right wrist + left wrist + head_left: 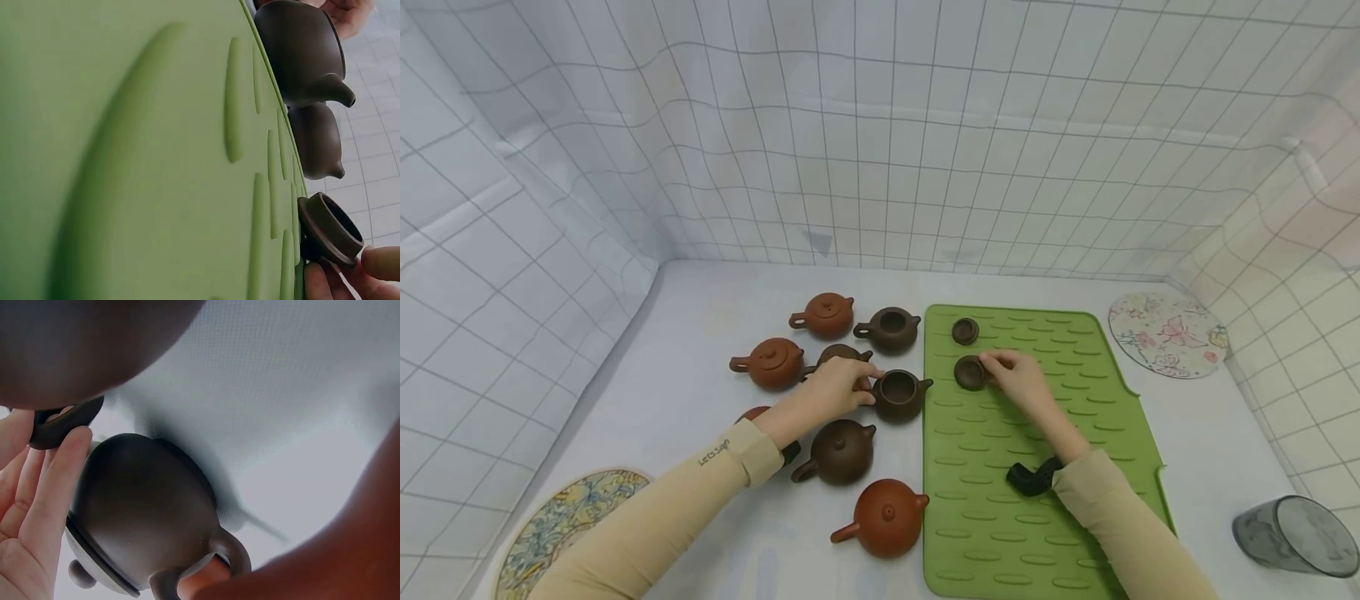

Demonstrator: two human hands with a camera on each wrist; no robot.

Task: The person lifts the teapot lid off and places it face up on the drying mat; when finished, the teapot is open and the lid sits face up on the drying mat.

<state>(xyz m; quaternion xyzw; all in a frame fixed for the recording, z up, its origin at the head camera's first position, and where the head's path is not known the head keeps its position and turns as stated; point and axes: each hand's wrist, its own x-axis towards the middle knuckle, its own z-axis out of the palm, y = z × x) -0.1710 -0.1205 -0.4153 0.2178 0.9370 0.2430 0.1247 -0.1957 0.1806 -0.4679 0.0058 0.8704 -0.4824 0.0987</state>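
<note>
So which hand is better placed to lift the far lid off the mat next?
Likely the right hand: it pinches the near lid, close to the far lid; the left hand holds an open teapot by its handle.

Brown teapots point(900, 412), russet teapots point(889, 522), green mat point(1022, 567).
Brown teapots: dark, plain; loose lids point(972, 374), the same dark brown. Russet teapots: plain orange-red. Green mat: leaf shade, rows of short ridges in its own tone. Round coaster point(1168, 335): pale cream, printed with a pink butterfly and small flowers (the butterfly being the boldest motif). Round placemat point(542, 533), partly seen: blue, yellow and cream, dense floral scrollwork. Glass point(1270, 529): smoky grey, see-through. Sleeves point(670, 500): beige, the left bearing dark lettering. Surface point(685, 358): plain white. Hanging sheet point(917, 150): white, ruled with thin dark squares.
</note>
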